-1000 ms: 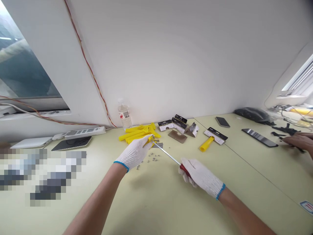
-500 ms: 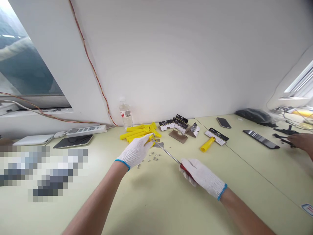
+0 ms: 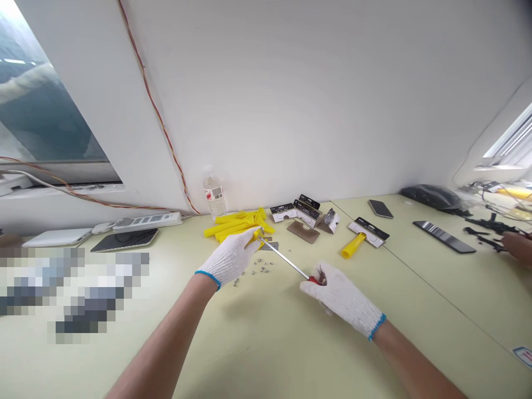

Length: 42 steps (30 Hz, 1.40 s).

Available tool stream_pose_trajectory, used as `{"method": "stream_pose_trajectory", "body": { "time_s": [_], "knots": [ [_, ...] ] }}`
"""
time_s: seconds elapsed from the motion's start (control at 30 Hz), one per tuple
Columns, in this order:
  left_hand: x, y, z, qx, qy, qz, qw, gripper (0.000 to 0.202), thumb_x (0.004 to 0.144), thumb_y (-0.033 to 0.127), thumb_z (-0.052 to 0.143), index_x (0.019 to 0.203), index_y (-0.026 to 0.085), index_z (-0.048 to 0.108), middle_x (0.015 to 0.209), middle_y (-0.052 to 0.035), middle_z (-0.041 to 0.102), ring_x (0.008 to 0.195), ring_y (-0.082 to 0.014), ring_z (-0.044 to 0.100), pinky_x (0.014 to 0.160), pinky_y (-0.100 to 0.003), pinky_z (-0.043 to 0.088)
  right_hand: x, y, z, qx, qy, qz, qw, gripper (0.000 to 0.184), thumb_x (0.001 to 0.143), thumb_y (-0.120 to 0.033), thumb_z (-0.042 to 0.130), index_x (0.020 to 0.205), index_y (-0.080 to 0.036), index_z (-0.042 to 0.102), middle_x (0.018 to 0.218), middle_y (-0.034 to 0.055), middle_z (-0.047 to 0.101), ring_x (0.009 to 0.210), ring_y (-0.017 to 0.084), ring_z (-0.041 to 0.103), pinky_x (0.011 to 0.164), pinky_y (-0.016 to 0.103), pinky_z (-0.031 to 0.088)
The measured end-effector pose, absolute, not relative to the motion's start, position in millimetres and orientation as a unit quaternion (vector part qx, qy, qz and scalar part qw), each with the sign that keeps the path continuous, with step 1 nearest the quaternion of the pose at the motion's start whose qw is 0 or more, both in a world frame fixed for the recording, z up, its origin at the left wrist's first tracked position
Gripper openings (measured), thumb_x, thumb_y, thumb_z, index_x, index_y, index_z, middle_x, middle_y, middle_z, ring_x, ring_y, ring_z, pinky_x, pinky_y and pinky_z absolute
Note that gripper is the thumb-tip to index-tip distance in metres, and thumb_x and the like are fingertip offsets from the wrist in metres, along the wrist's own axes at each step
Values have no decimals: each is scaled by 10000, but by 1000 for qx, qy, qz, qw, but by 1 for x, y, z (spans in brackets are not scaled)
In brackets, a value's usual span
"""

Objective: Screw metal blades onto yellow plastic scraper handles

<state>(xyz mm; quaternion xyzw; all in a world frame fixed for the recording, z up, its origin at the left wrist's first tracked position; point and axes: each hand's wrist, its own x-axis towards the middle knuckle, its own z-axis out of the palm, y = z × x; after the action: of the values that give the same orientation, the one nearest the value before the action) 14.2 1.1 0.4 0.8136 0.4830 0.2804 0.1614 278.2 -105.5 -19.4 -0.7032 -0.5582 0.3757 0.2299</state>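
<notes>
My left hand (image 3: 229, 259), in a white knit glove with a blue cuff, is shut on a small yellow plastic piece (image 3: 254, 238). My right hand (image 3: 341, 298), gloved the same way, grips the red handle of a screwdriver (image 3: 286, 260). Its steel shaft reaches across to the yellow piece, and the tip sits against it, partly hidden by my left fingers. Several small metal screws (image 3: 260, 267) lie scattered on the desk just below that tip.
Behind my hands lie a heap of yellow plastic pieces (image 3: 236, 226), white-and-black packaging cards (image 3: 295, 211), a loose yellow handle (image 3: 353, 245) and a water bottle (image 3: 214, 194). A co-worker's hand (image 3: 517, 246) works among black parts at the far right. The lower left is pixelated.
My right hand has shifted slightly up and left, with its fingers resettled on the red handle. The co-worker's hand has drawn back to the right. My left hand has not visibly moved.
</notes>
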Motion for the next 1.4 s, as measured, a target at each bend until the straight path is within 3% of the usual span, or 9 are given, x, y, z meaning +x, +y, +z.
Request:
{"method": "stream_pose_trajectory", "body": {
  "time_s": [0.1, 0.27, 0.4, 0.6, 0.8, 1.0, 1.17, 1.4],
  "knots": [
    [14, 1, -1, 819, 485, 275, 134, 249, 965, 393, 486, 794, 225, 555, 720, -28, 640, 612, -169, 537, 640, -313, 444, 278, -107, -17, -701, -557, 390, 216, 496, 935, -651, 619, 986, -158, 637, 697, 100, 589, 592, 82, 575, 540, 130, 422],
    [12, 2, -2, 823, 483, 265, 141, 250, 982, 394, 480, 830, 223, 579, 810, -47, 688, 693, -189, 601, 702, -328, 477, 277, -112, -15, -653, -559, 458, 226, 578, 987, -700, 447, 928, -165, 659, 794, 125, 638, 610, 69, 589, 554, 128, 416],
    [14, 0, 1, 823, 484, 260, 144, 245, 989, 374, 452, 842, 222, 576, 859, -59, 698, 732, -201, 623, 715, -333, 476, 279, -111, -18, -678, -558, 391, 278, 529, 1005, -650, 456, 881, -182, 669, 736, 135, 615, 566, 56, 553, 492, 127, 324],
    [16, -3, 5, 820, 491, 254, 150, 242, 976, 384, 467, 841, 222, 585, 764, -36, 669, 683, -196, 603, 701, -325, 472, 277, -114, -13, -638, -553, 483, 233, 572, 982, -700, 459, 889, -180, 680, 838, 135, 667, 605, 52, 593, 571, 123, 414],
    [12, 0, 0, 822, 491, 252, 142, 244, 993, 366, 449, 849, 218, 578, 833, -46, 686, 674, -185, 584, 656, -312, 433, 284, -103, -22, -685, -563, 385, 256, 515, 942, -698, 561, 867, -199, 663, 715, 131, 633, 561, 64, 574, 524, 129, 338],
    [10, 1, -4, 822, 484, 256, 160, 248, 1017, 389, 449, 1016, 226, 637, 850, -27, 698, 705, -189, 608, 680, -308, 446, 283, -97, -34, -673, -533, 470, 206, 706, 973, -784, 402, 946, -136, 682, 812, 120, 657, 510, 50, 513, 485, 124, 356],
    [9, -1, -1, 819, 490, 251, 162, 287, 1018, 385, 445, 1123, 230, 662, 863, -37, 716, 719, -200, 623, 688, -309, 449, 288, -98, -20, -680, -559, 421, 220, 544, 919, -724, 582, 916, -197, 717, 827, 137, 672, 664, 118, 635, 524, 149, 390],
    [10, -3, 1, 811, 493, 253, 185, 269, 1017, 380, 447, 1009, 231, 671, 841, -25, 708, 711, -193, 610, 672, -303, 451, 283, -102, -27, -668, -559, 456, 182, 567, 930, -753, 454, 954, -240, 692, 864, 121, 669, 609, 48, 549, 564, 145, 373]
  ]
}}
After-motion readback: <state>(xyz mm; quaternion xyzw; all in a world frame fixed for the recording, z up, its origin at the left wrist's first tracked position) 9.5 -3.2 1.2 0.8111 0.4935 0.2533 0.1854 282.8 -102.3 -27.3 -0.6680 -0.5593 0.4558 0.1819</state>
